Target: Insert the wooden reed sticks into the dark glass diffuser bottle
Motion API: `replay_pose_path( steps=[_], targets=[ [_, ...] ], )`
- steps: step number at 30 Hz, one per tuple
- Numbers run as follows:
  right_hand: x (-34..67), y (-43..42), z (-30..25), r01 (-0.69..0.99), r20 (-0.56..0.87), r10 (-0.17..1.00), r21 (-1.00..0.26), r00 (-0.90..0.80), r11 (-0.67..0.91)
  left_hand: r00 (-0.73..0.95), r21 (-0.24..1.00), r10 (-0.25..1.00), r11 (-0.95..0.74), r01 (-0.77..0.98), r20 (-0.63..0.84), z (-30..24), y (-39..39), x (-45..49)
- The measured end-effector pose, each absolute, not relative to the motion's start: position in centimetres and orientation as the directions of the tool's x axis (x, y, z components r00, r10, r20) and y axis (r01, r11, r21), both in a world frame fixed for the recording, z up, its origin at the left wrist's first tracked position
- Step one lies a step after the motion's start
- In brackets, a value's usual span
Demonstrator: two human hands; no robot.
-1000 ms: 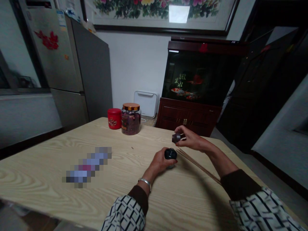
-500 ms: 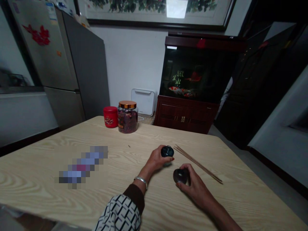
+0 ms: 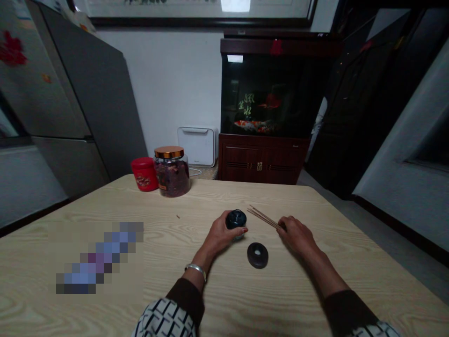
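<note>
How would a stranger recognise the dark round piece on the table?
On the pale wooden table, look between the left hand and the right hand, slightly nearer the camera. There lies the dark round piece, pale-centred and unheld, unlike the glossy dark object in the left hand.

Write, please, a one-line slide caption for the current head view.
Left hand around a small dark-topped container, right hand on thin brown sticks, dark disc lying on the table.

On the dark glass fish tank (image 3: 298, 89) at the far side, pale green brushed characters (image 3: 249, 98) read 風, 生 and 水. The small label (image 3: 162, 186) on the clear, copper-lidded jar (image 3: 177, 178) is illegible.
</note>
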State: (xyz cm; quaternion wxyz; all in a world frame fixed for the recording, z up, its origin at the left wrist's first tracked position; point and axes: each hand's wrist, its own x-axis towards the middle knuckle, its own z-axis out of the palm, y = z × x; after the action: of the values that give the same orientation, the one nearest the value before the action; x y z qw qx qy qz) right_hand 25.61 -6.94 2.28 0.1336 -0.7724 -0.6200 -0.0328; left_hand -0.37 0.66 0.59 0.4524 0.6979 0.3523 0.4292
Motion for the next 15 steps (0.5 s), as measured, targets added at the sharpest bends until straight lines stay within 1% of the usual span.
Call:
replay_pose_path(
  steps=[4,6,9,11,13,15],
  targets=[
    [25.4,-7.1,2.2,0.977,0.254,0.946,-0.110,0.203,-0.180,0.381,0.935,0.885,-0.333,0.121,0.266,0.7,0.7,-0.2],
    [25.2,-7.3,2.3,0.976,0.262,0.944,-0.133,0.200,-0.170,0.383,0.936,0.885,-0.331,0.120,0.263,0.8,0.6,-0.2],
    [24.9,-7.6,2.6,0.961,0.262,0.939,-0.222,0.222,-0.165,0.384,0.935,0.883,-0.335,0.116,0.269,1.0,0.4,-0.3],
    [24.9,-7.8,3.0,0.948,0.291,0.927,-0.279,0.236,-0.154,0.384,0.936,0.883,-0.335,0.113,0.269,1.1,0.4,-0.4],
    [25.1,-7.9,3.8,0.932,0.362,0.898,-0.343,0.250,-0.121,0.385,0.938,0.885,-0.327,0.110,0.263,1.0,0.4,-0.3],
    [25.1,-7.6,5.2,0.888,0.459,0.842,-0.457,0.282,-0.048,0.382,0.944,0.888,-0.315,0.094,0.258,0.8,0.5,-0.3]
  ],
)
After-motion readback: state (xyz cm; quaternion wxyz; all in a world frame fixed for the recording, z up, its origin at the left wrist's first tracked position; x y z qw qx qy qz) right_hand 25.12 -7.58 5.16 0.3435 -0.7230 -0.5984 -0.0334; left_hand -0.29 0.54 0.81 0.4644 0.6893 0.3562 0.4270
